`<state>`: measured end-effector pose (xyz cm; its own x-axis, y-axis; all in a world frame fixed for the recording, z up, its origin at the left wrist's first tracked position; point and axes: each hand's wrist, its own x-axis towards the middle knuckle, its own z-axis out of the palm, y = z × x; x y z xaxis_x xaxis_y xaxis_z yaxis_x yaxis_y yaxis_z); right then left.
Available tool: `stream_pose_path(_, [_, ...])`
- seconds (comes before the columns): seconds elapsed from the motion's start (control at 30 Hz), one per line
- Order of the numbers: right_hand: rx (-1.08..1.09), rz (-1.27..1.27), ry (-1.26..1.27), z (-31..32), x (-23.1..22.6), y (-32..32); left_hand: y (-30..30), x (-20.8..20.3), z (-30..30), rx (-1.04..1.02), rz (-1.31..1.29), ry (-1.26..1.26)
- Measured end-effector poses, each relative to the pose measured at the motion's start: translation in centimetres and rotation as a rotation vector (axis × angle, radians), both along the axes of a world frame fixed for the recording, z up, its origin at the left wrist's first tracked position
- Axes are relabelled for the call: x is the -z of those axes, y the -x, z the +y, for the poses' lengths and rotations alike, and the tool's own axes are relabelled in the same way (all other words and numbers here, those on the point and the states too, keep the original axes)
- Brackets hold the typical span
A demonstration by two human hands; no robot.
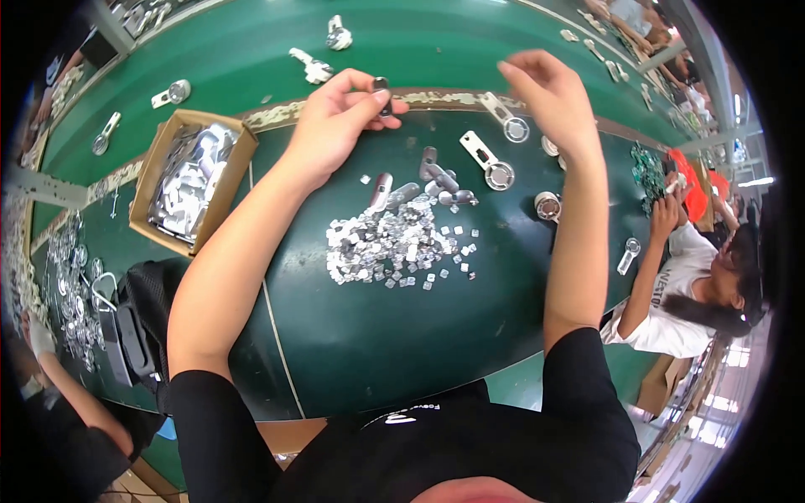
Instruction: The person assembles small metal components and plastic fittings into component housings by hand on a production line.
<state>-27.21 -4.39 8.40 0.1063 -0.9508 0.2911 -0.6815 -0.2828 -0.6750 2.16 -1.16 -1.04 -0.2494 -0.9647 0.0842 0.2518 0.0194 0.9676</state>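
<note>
My left hand [331, 126] is closed on a small dark glossy oblong piece [382, 96], pinched between thumb and fingers above the table's far edge. To its right, my right hand [560, 105] hovers with thumb and fingers apart and nothing visible in it. Just left of that hand lies a pale handle-shaped part with a round ringed end [506, 117]; a similar part [486, 159] rests nearer. Between my forearms a heap of small clear square pieces [390, 243] spreads over the green table. Several shiny silver oblong covers [440, 176] lie at the heap's far side.
Left of my left forearm stands a cardboard box [228, 189] of shiny silver parts. A black bag [151, 310] sits nearer. Beyond the table runs a green belt [436, 50] carrying scattered pale parts. At right, a person in a white shirt [679, 310] handles small pieces.
</note>
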Motion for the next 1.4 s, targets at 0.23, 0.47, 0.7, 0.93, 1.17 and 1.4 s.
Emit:
stream_pose_path(0.23, [0.026,0.523,-0.183,2.3,3.2,2.0,-0.4,-0.1,0.5,-0.004,-0.053,0.046])
stream_pose_path(0.47, [-0.078,-0.184,-0.209,1.4,4.0,1.4,-0.4,-0.1,0.3,-0.003,-0.062,0.035])
stream_pose_path(0.7, [-0.296,-0.673,-0.290,0.9,2.3,-0.5,-0.8,-0.7,0.3,0.056,-0.035,-0.048])
stream_pose_path(0.93, [-0.502,-0.870,-0.353,0.0,2.0,-2.6,-0.7,-1.8,0.7,0.130,0.007,-0.202])
stream_pose_path(1.17, [-0.494,-0.689,-0.253,0.6,1.5,-6.0,-1.0,-1.5,0.4,0.222,0.110,-0.255])
stream_pose_path(1.4, [-0.552,-0.594,-0.237,0.1,3.4,-8.1,-0.8,-0.8,0.2,0.225,0.097,-0.255])
